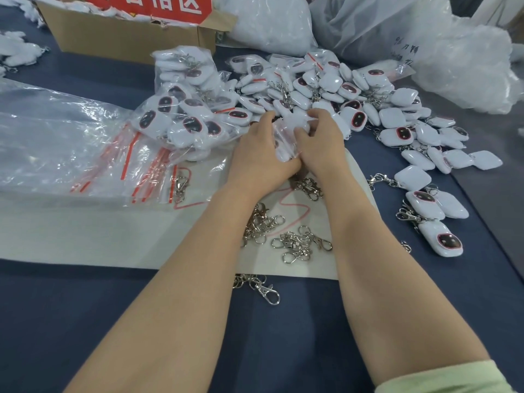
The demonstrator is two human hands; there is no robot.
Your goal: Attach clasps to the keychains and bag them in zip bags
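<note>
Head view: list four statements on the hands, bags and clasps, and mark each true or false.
1. The left hand and right hand both grip one zip bag. True.
2. Loose clasps lie on the white sheet between the forearms. True.
3. The cardboard box stands at the back right. False: it stands at the back left.
4. The empty zip bags have blue strips. False: the strips are red.
</note>
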